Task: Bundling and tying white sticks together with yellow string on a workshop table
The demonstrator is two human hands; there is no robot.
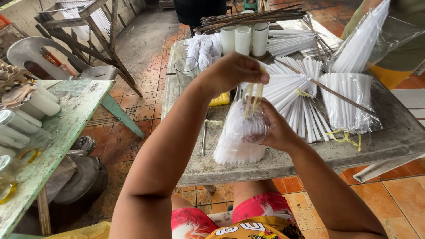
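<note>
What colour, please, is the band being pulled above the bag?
Pale yellow; the band shows best in the head view, stretched above the clear bag.

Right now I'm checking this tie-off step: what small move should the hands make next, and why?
Probably wind the yellow band once more around the bag's gathered neck. The left hand stretches the band upward while the right hand pinches the neck of the clear bag of white sticks, and the band looks not yet closed.

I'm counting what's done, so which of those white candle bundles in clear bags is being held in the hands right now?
The bundle at the near table edge: the right hand grips its bag neck while the left hand pulls a yellow tie. The other bundles lie untouched.
</note>
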